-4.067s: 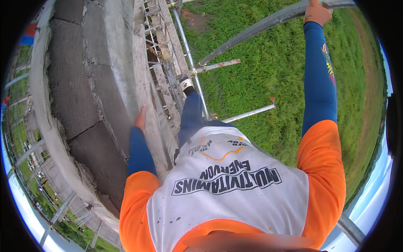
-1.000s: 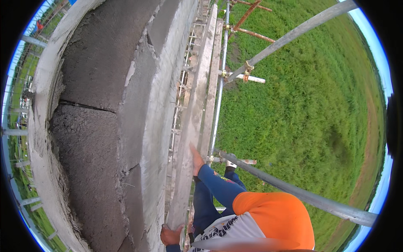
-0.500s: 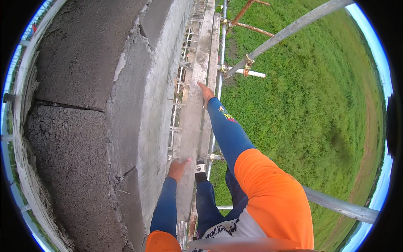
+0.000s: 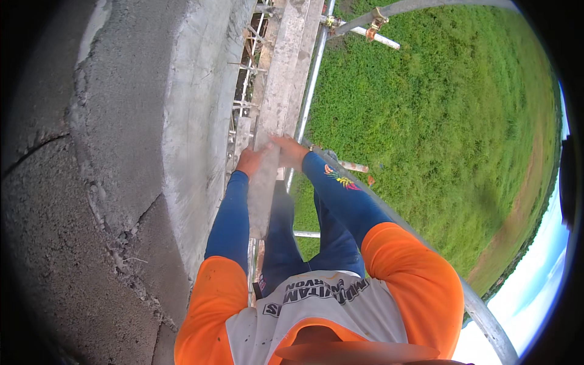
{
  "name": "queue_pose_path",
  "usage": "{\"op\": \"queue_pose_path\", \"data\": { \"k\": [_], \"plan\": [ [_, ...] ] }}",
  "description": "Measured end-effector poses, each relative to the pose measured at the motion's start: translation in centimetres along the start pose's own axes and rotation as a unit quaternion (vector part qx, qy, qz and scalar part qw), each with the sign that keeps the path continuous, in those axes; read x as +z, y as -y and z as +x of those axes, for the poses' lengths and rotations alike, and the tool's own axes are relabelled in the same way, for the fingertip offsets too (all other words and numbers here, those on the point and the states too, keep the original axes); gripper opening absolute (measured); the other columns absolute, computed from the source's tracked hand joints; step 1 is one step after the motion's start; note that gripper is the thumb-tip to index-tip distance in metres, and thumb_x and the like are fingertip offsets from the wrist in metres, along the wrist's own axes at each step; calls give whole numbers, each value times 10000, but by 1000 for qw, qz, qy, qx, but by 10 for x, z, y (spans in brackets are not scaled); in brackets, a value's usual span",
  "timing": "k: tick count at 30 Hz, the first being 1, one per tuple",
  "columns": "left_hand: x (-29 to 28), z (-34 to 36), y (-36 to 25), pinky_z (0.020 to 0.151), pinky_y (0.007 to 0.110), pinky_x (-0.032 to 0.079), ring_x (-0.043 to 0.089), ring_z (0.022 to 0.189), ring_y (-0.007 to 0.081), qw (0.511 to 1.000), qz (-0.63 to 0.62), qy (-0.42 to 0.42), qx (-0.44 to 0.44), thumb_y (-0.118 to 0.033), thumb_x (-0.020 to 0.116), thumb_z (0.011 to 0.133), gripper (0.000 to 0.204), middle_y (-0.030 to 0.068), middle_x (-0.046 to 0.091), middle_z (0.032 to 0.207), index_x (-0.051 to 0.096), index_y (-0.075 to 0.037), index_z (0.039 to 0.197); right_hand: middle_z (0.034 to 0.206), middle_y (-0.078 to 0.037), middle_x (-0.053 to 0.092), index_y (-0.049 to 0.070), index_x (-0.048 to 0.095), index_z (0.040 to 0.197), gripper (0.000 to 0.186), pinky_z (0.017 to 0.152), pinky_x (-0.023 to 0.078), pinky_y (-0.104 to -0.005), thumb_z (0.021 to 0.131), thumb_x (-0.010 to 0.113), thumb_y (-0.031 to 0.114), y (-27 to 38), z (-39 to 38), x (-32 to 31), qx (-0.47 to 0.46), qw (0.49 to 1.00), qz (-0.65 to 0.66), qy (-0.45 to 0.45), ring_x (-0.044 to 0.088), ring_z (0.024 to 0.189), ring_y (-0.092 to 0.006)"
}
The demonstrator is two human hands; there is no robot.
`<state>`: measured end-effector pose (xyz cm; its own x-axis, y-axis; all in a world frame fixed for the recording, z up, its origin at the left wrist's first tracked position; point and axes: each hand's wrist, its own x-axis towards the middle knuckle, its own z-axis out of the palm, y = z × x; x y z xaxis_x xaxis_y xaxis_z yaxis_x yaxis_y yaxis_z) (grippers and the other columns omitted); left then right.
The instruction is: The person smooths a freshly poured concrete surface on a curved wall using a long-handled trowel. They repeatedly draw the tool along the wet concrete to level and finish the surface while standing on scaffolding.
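A long, grey, weathered wooden plank (image 4: 264, 191) runs away from my body along the scaffold, its near end close to my legs. My left hand (image 4: 249, 162) is closed on the plank's left edge, thumb toward the top face. On the opposite edge, my right hand (image 4: 291, 152) grips the same plank, slightly farther along. The hands are close together, nearly facing each other. Fingers under the plank are hidden, and the right hand is slightly blurred. Other scaffold boards (image 4: 307, 64) lie beneath and beside the plank.
A rough, cracked concrete wall (image 4: 125, 152) with a smoother pale face (image 4: 198, 103) rises at the left. Scaffold tubes (image 4: 314, 79) run along the right, with a rusty clamp (image 4: 376, 24) at the far right. Green grass (image 4: 426, 134) lies far below.
My right hand has come back from farther along the plank to beside my left. My left hand has moved along the plank away from its near end. The view has shifted.
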<state>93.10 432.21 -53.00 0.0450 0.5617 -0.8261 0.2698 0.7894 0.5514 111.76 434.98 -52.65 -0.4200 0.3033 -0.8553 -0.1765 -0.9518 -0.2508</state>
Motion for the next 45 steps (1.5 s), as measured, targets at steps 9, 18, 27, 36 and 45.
{"op": "queue_pose_path", "data": {
  "k": [9,18,27,36,45],
  "plan": [
    [-11,-8,41,1083,414,479,590,1288,352,974,197,-83,71,-353,927,702,1126,257,526,1466,310,44,1556,1196,-177,665,-39,503,1366,727,777,601,-407,891,774,440,-50,76,32,-82,982,65,-160,690,1024,-236],
    [18,14,55,1088,441,485,558,1305,416,946,308,-93,48,-299,893,661,1243,285,490,1463,147,-1,1609,1465,-303,514,25,310,1590,991,1128,441,-454,909,635,668,-42,89,-52,-17,925,-376,-45,469,1413,-398],
    [-10,80,124,1082,438,492,543,1316,408,935,326,-138,35,-308,882,668,1200,263,467,1479,178,-54,1606,1466,-333,510,42,124,1633,1129,1094,483,-502,872,688,656,-21,-200,-228,369,749,-547,-63,562,1317,-455],
    [26,133,165,1059,461,507,579,1255,430,939,308,-155,-10,-252,876,658,1183,251,486,1441,187,-79,1604,770,-140,574,24,306,1458,737,460,569,-447,897,752,196,-46,-240,-224,385,892,-177,-154,644,545,-271],
    [68,206,229,1054,481,510,585,1234,434,935,304,-182,-15,-213,865,688,1118,227,479,1444,219,-92,1593,746,-139,592,-27,331,1441,700,487,579,-406,900,741,142,-41,-231,-213,380,887,-207,-165,637,537,-255]
  ]
}}
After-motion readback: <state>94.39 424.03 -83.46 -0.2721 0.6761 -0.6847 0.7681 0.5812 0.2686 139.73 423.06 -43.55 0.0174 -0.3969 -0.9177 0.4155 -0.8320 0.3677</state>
